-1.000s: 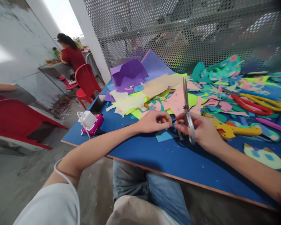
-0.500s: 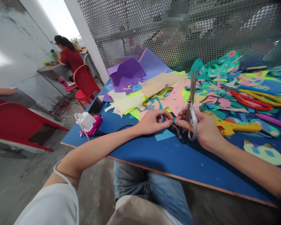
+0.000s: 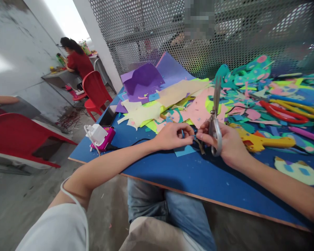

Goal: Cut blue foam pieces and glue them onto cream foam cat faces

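Observation:
My right hand (image 3: pixel 226 143) is closed round the handles of silver scissors (image 3: pixel 215 120), whose blades point up and away, closed together. My left hand (image 3: pixel 172 136) is pinched shut on a small blue paper scrap (image 3: pixel 195 136), fingertip to fingertip with my right hand. Both hands rest on the blue table (image 3: pixel 172 170), just above a light blue paper piece (image 3: pixel 184 150).
Purple sheets (image 3: pixel 143 82), cream, pink and green paper scraps (image 3: pixel 183 101) cover the far table. A yellow glue gun (image 3: pixel 264 141), red and yellow scissors (image 3: pixel 285 113), a pink glue gun with white plug (image 3: pixel 101 136) and a cat-face cutout (image 3: pixel 298 170) lie around. Red chairs (image 3: pixel 95 92) and a seated person (image 3: pixel 77 62) are left.
The scissors have tilted from leaning left to leaning slightly right. My hands have drawn a little closer together over the small scrap; the view shifted slightly.

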{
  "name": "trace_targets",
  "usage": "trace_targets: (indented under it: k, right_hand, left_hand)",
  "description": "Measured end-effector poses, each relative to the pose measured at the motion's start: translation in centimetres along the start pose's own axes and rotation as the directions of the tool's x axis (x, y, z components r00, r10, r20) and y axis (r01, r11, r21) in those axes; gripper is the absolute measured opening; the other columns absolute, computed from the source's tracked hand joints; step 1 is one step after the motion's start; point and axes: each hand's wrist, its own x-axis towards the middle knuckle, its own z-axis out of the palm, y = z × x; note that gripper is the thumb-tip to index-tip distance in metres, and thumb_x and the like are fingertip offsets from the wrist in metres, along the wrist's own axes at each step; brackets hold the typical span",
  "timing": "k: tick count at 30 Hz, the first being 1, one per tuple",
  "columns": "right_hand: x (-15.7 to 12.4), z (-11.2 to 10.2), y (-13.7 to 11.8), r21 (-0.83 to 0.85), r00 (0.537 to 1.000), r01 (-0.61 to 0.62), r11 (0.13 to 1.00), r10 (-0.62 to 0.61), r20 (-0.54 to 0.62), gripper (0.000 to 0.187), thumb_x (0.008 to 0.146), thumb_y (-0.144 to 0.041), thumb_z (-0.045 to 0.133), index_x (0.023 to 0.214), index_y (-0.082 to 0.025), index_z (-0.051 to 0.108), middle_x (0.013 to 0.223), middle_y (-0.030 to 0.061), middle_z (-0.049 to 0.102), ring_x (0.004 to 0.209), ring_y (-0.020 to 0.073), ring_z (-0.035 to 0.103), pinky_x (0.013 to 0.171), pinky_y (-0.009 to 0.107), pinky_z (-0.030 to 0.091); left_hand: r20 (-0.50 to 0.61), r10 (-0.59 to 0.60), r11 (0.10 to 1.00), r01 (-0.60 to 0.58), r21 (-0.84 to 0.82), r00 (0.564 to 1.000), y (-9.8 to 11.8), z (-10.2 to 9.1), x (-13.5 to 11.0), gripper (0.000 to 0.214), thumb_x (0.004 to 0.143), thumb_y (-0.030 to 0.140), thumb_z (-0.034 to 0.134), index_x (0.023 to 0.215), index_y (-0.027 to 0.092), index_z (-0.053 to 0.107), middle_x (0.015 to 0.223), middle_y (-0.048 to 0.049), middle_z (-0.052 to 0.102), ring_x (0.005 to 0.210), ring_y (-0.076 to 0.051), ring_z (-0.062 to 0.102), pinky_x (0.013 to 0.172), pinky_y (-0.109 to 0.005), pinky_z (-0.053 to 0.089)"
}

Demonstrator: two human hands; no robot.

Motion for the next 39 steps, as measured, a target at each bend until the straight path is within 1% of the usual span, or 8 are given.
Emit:
trace_targets:
  k: [5, 10, 14, 17, 20, 24, 30, 39]
  right_hand:
    - [0.10, -0.14, 0.52, 0.081, 0.999, -0.026, 0.996, 0.028, -0.028, 0.042, 0.059, -0.031, 0.094, 0.089, -0.020, 0.066, 0.075, -0.0036, 0.068, 0.054, 0.0073, 0.050, 0.050, 0.021, 0.039]
    - [0.29, -0.32, 0.59, 0.133, 0.996, -0.021, 0.991, 0.033, -0.087, 0.040, 0.061, -0.027, 0.093, 0.090, -0.021, 0.066, 0.071, -0.0057, 0.063, 0.052, 0.0075, 0.049, 0.048, 0.022, 0.037]
    - [0.25, -0.27, 0.54, 0.117, 0.994, -0.020, 0.993, 0.032, -0.102, 0.040, 0.061, -0.029, 0.093, 0.090, -0.021, 0.066, 0.067, -0.0060, 0.061, 0.051, 0.0079, 0.049, 0.048, 0.022, 0.037]
    - [0.13, -0.20, 0.75, 0.095, 0.996, -0.009, 0.995, 0.017, -0.092, 0.042, 0.061, -0.031, 0.093, 0.092, -0.021, 0.067, 0.075, -0.0039, 0.066, 0.057, 0.0086, 0.054, 0.053, 0.022, 0.041]
    - [0.08, -0.15, 0.88, 0.076, 0.998, 0.013, 0.997, -0.008, -0.069, 0.041, 0.062, -0.032, 0.093, 0.091, -0.020, 0.066, 0.080, -0.0022, 0.069, 0.064, 0.0092, 0.057, 0.057, 0.022, 0.043]
    - [0.13, -0.13, 0.82, 0.049, 0.999, 0.016, 0.999, -0.014, -0.035, 0.041, 0.062, -0.032, 0.093, 0.090, -0.020, 0.065, 0.078, -0.0021, 0.069, 0.064, 0.0100, 0.057, 0.056, 0.022, 0.042]
    - [0.09, -0.18, 0.85, 0.028, 1.000, 0.005, 1.000, -0.005, -0.021, 0.043, 0.062, -0.037, 0.093, 0.089, -0.020, 0.064, 0.078, -0.0020, 0.068, 0.062, 0.0099, 0.053, 0.055, 0.023, 0.041]
    - [-0.19, -0.22, 0.63, 0.048, 1.000, 0.006, 0.999, -0.006, 0.004, 0.041, 0.064, -0.034, 0.092, 0.091, -0.020, 0.065, 0.078, -0.0025, 0.068, 0.060, 0.0095, 0.053, 0.054, 0.023, 0.040]
  left_hand:
    - [-0.015, -0.014, 0.999, 0.014, 0.036, 1.000, -0.05, -0.01, 0.12, 0.017, 0.080, 0.030, 0.068, 0.088, 0.014, 0.071, 0.073, 0.0014, 0.066, 0.057, -0.005, 0.050, 0.060, -0.019, 0.040]
    - [-0.080, -0.043, 0.994, 0.051, 0.094, 0.996, 0.24, -0.31, 0.13, 0.023, 0.086, 0.036, 0.062, 0.081, 0.015, 0.070, 0.073, -0.0001, 0.068, 0.059, -0.007, 0.052, 0.060, -0.021, 0.040]
    - [-0.056, 0.016, 0.996, -0.011, 0.090, 0.998, 0.42, -0.37, 0.04, 0.026, 0.087, 0.040, 0.067, 0.093, 0.016, 0.072, 0.080, 0.0000, 0.071, 0.057, -0.006, 0.050, 0.061, -0.021, 0.041]
    - [-0.077, 0.055, 0.996, -0.049, 0.080, 0.995, 0.39, -0.19, 0.03, 0.033, 0.089, 0.047, 0.068, 0.100, 0.017, 0.074, 0.086, -0.0015, 0.074, 0.057, -0.006, 0.049, 0.060, -0.021, 0.042]
    - [-0.107, 0.090, 0.993, -0.081, 0.088, 0.990, 0.18, 0.00, 0.09, 0.028, 0.090, 0.043, 0.067, 0.096, 0.016, 0.075, 0.086, -0.0021, 0.074, 0.057, -0.006, 0.049, 0.059, -0.021, 0.040]
    - [-0.091, 0.116, 0.990, -0.108, 0.088, 0.989, -0.01, 0.02, 0.18, 0.024, 0.090, 0.037, 0.066, 0.093, 0.015, 0.074, 0.082, -0.0016, 0.074, 0.057, -0.006, 0.050, 0.060, -0.021, 0.040]
    - [-0.073, 0.113, 0.978, -0.099, 0.182, 0.991, 0.11, -0.08, 0.14, 0.020, 0.087, 0.032, 0.065, 0.094, 0.016, 0.074, 0.085, -0.0024, 0.074, 0.060, -0.007, 0.053, 0.062, -0.022, 0.041]
    - [-0.090, 0.096, 0.985, -0.081, 0.154, 0.991, 0.38, -0.25, 0.10, 0.017, 0.086, 0.030, 0.064, 0.092, 0.016, 0.073, 0.082, -0.0010, 0.072, 0.060, -0.007, 0.052, 0.063, -0.022, 0.042]
